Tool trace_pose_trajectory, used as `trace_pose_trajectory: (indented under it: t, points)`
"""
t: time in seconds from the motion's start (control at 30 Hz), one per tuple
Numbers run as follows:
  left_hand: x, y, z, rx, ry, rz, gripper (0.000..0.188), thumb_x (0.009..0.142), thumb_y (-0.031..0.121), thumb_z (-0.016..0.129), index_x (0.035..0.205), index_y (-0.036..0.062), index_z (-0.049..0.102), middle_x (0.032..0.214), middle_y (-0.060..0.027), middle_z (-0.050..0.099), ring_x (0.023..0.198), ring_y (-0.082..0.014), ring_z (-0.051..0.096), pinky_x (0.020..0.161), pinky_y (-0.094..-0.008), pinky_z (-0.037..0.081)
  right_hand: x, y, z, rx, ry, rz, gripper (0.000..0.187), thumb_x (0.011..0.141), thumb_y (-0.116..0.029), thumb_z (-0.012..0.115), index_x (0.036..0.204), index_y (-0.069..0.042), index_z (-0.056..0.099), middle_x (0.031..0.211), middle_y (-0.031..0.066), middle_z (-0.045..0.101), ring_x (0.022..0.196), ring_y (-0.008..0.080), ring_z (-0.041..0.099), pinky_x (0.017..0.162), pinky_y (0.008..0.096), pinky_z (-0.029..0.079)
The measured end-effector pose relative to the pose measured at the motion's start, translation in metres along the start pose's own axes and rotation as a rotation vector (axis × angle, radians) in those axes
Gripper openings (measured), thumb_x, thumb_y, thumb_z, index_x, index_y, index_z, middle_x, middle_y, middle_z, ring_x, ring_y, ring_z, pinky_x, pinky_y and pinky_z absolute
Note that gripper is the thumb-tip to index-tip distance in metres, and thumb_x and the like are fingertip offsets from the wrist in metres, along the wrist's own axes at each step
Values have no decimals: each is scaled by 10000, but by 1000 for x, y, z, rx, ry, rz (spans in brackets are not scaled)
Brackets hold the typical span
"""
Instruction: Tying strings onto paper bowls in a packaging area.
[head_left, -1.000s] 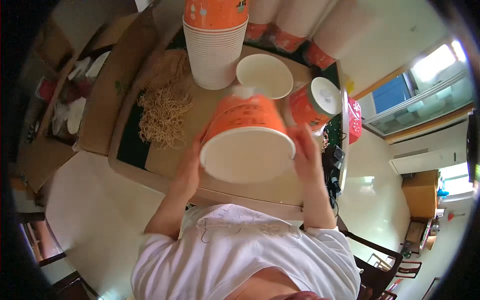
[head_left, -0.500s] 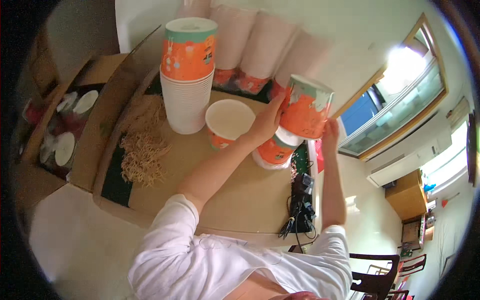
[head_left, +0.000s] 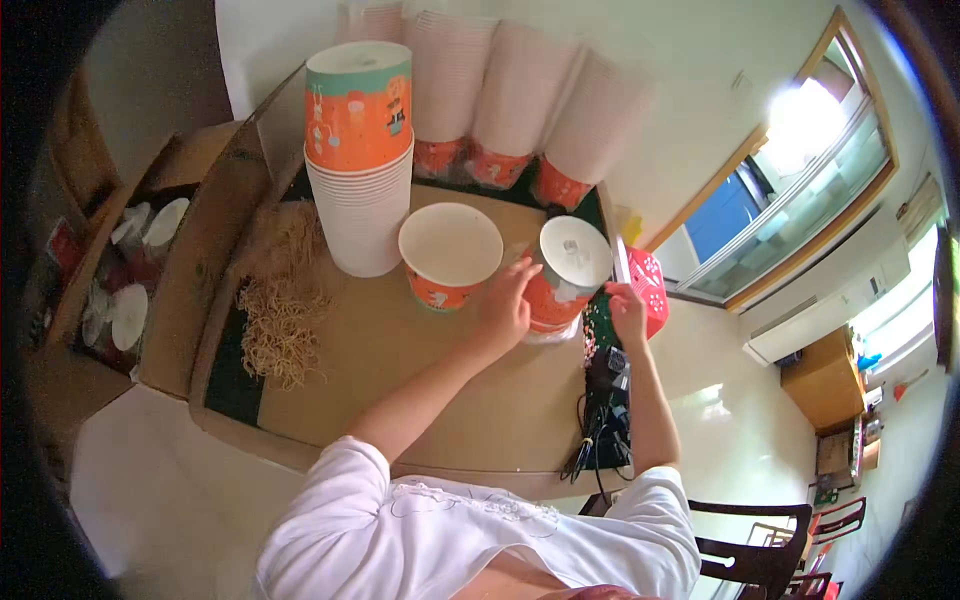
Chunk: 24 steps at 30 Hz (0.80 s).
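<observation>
At the table's right side, an orange paper bucket [head_left: 560, 288] stands upside down with its white base up. It sits over another bucket, mostly hidden, with clear plastic showing at its foot. My left hand [head_left: 503, 308] grips its left side, fingers bent against the wall. On the opposite side, my right hand [head_left: 628, 312] has its fingertips pressed to the bucket's edge. Just left of my left hand, an open paper bucket [head_left: 450, 245] stands upright with nothing seen inside. Farther left rises a tall stack of upturned paper buckets [head_left: 360, 160], the top one orange and green.
Several wrapped bucket stacks [head_left: 450, 80] line the wall behind. Tangled tan strands [head_left: 280, 335] lie at the table's left. Black cables [head_left: 598, 425] sit at the right edge, near a red perforated basket [head_left: 650, 290]. An open cardboard box [head_left: 215, 230] stands left; a dark chair [head_left: 760, 545] stands lower right.
Both hands have brought the orange bucket down from a tilted, raised position onto the bucket below it. My right hand has come lower and slightly left.
</observation>
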<state>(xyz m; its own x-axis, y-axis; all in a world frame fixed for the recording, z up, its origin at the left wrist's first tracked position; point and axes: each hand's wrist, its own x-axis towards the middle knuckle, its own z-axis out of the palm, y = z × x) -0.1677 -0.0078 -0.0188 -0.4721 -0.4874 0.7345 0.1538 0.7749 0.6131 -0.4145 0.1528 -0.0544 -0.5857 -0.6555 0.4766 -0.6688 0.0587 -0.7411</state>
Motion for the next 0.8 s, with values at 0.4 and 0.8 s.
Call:
trace_pose_trajectory:
  t: [0.4,0.8]
  points:
    - [-44,-12,-131,482,-492,-47,137,758,99,667,894,110,678,879,-51,644,945,-232,597,1060,-526,314,-11,-211,50,59,-140,-190,158,857,47,487,946,1,610,882,67,627,839,135,597,762,249,459]
    - [-154,1,-258,513,155,-702,78,800,73,681,873,69,657,870,-72,619,884,-234,604,723,-351,506,-86,-255,125,-166,-558,-490,222,781,-57,651,1001,-60,622,998,91,642,949,289,596,941,461,422]
